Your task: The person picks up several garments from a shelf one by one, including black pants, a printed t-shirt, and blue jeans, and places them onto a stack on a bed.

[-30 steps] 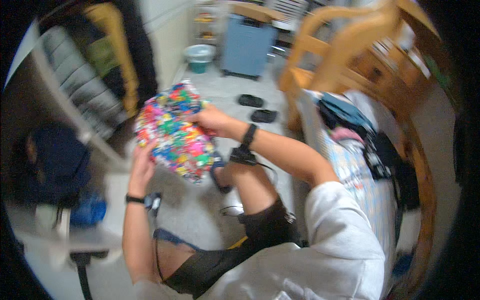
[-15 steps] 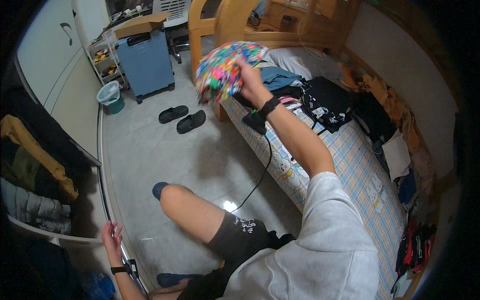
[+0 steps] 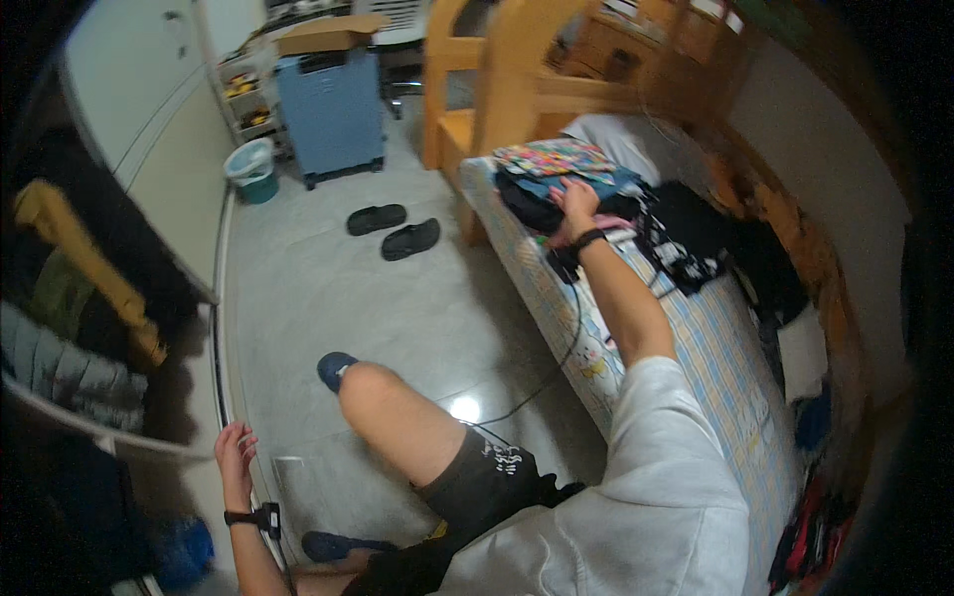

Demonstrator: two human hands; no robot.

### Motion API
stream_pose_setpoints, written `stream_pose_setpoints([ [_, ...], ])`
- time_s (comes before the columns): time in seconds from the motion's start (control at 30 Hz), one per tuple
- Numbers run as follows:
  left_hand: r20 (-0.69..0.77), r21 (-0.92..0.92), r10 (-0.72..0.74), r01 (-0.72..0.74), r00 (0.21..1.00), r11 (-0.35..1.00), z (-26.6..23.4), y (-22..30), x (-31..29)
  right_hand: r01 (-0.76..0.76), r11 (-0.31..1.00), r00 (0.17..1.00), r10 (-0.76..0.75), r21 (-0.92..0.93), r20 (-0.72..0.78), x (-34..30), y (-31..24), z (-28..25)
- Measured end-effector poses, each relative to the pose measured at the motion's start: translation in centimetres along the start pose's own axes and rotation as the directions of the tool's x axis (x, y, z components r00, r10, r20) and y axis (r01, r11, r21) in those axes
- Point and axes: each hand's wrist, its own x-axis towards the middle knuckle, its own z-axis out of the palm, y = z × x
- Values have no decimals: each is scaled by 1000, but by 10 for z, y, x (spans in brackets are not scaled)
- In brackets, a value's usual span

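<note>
A multicoloured patterned garment (image 3: 556, 157) lies folded on top of a clothes pile at the near corner of the bed. Just below it is my right hand (image 3: 576, 204), fingers loosely apart and holding nothing I can see. Under the garment are a blue cloth (image 3: 621, 186) and a black piece (image 3: 527, 207). Beside the pile, a black printed garment (image 3: 696, 228) is spread on the bed. My left hand (image 3: 236, 455) hovers at the lower left by the wardrobe's edge, open, its fingers slightly curled around nothing.
The bed (image 3: 711, 338) with checked bedding fills the right side. Black clogs (image 3: 410, 238) stand on the floor near a blue suitcase (image 3: 331, 114) and a lined bin (image 3: 251, 171). An open wardrobe (image 3: 214, 348) with hanging clothes is at left. A black cable (image 3: 542, 387) crosses the floor.
My right hand has lowered the multicoloured garment from the air onto the clothes pile and let go of it. The view has shifted slightly; my left hand stays near the wardrobe.
</note>
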Motion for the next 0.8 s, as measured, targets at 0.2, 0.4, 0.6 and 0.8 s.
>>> stream_pose_setpoints([
  [0.2,76,571,249,-247,965,783,13,15,-15,-94,942,839,249,-322,484,-119,9,90],
  [0.4,497,718,461,-647,735,257,-4,11,-29,234,871,408,315,-432,857,-363,-32,263],
  [0.6,371,814,467,-523,803,252,-48,13,-50,232,964,-309,203,-133,929,-596,-60,390],
  [0.8,338,832,583,-524,738,181,-94,19,-71,268,963,-468,166,-40,868,-775,-72,448],
])
